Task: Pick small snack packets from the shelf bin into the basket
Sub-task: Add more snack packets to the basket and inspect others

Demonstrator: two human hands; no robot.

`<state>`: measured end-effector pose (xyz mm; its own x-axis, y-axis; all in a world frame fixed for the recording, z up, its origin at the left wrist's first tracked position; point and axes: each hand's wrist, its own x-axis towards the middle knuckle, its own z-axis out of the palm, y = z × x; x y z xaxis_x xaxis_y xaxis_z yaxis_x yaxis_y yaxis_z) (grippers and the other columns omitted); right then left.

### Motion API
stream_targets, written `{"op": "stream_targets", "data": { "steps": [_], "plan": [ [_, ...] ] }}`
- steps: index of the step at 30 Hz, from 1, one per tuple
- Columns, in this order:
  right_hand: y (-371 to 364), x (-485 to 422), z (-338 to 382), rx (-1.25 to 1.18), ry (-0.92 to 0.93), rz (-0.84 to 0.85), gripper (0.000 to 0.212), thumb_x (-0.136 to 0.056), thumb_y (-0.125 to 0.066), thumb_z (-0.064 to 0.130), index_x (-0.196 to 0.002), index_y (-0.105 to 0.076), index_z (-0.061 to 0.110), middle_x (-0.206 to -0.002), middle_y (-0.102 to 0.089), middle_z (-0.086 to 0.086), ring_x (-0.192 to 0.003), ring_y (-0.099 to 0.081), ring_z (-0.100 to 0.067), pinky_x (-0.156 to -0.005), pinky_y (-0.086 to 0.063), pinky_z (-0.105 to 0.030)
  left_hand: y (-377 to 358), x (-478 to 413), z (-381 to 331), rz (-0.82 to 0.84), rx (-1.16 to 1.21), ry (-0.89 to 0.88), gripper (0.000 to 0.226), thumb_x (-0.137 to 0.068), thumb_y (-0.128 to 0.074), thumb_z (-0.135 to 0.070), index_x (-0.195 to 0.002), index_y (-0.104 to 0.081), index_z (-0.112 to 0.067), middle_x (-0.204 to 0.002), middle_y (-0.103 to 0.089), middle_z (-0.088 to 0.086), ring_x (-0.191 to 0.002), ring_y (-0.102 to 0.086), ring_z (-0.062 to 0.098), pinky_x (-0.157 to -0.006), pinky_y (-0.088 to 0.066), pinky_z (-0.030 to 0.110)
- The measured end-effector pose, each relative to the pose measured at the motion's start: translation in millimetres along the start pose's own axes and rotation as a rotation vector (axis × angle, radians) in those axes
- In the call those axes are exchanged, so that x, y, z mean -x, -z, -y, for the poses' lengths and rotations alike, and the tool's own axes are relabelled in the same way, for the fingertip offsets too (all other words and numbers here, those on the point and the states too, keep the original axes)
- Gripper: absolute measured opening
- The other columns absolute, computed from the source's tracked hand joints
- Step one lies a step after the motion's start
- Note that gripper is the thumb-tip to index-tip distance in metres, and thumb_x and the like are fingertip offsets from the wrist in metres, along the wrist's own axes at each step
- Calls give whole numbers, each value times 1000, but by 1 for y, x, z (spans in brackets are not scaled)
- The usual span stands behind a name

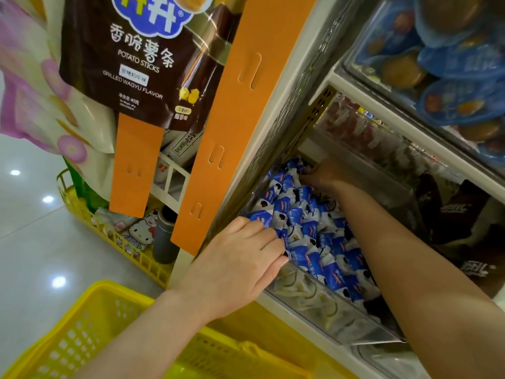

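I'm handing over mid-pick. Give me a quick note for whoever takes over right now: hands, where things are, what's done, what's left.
Left hand: lies on the small blue-and-white snack packets at the near left of the clear plastic shelf bin, fingers bent over them; grip not confirmed.
Right hand: deep at the bin's far end among packets, in shadow; grip unclear.
Yellow plastic mesh basket: below the bin; no packets show in its visible part.
Done: both hands are in the bin.
Left: secure packets, lift them out, drop them in the basket.
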<state>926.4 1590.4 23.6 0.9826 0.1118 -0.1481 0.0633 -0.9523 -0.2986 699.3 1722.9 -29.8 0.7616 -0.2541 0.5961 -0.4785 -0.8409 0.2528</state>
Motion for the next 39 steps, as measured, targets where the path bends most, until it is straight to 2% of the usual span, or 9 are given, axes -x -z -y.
{"op": "stream_targets", "data": {
  "steps": [3,14,17,20,26,28,31,35,39],
  "plan": [
    [0,4,-2,6,-21,-7,30,-85,-65,27,-65,-50,12,-65,-52,-4,-52,-46,-12,-46,-30,-24,0,0,0,5,1,7,34,-96,-32,-30,-85,-64,-22,-78,-62,-8,-72,-53,10,-77,-35,24],
    [10,56,-11,-342,86,-414,20,-94,-51,22,-107,-63,14,-107,-65,-3,-83,-54,-8,-79,-43,-25,11,2,-10,100,-20,55,33,-96,-32,-28,-92,-64,-22,-85,-63,-9,-82,-57,12,-86,-43,28],
    [17,98,-12,-452,205,-465,16,-94,-51,19,-105,-61,13,-90,-61,7,-68,-54,7,-62,-36,-8,17,5,-18,79,230,235,26,-98,-36,-22,-108,-60,-22,-107,-60,-10,-108,-48,8,-101,-31,20],
    [21,144,-13,-483,294,-543,8,-91,-56,17,-97,-63,18,-84,-58,12,-72,-51,5,-62,-36,-2,24,12,-37,-14,529,447,21,-96,-42,-20,-111,-54,-26,-110,-55,-15,-103,-47,-8,-86,-34,4],
    [-1,241,-17,-812,437,-189,22,-85,-62,6,-75,-58,25,-70,-59,10,-60,-53,8,-58,-39,-6,38,27,-67,-231,1200,873,19,-92,-48,-32,-108,-55,-26,-104,-64,-5,-95,-61,3,-82,-47,17],
    [-18,266,-23,-885,438,-70,21,-85,-62,3,-77,-59,21,-66,-57,11,-57,-52,8,-56,-38,-6,41,33,-79,-272,1368,956,16,-92,-48,-33,-96,-59,-23,-83,-66,-7,-73,-63,4,-65,-50,20],
    [-44,288,-28,-920,425,62,21,-86,-60,1,-79,-57,20,-71,-58,8,-61,-52,4,-60,-41,-12,40,44,-93,-322,1326,1099,19,-93,-50,-33,-80,-59,-23,-69,-65,-3,-58,-59,8,-51,-45,24],
    [-62,296,-30,-963,364,88,8,-92,-53,16,-96,-57,22,-97,-64,-5,-82,-59,-7,-70,-51,-20,36,56,-98,-277,1166,1108,14,-92,-52,-28,-94,-61,-17,-75,-71,1,-63,-68,9,-49,-50,19],
    [-74,300,-31,-919,374,22,14,-90,-58,17,-78,-60,10,-79,-64,-15,-74,-58,-15,-76,-54,-46,35,66,-99,-168,1032,1014,11,-91,-55,-22,-81,-61,-22,-68,-65,-5,-55,-62,-2,-44,-42,10]
  ]
}}
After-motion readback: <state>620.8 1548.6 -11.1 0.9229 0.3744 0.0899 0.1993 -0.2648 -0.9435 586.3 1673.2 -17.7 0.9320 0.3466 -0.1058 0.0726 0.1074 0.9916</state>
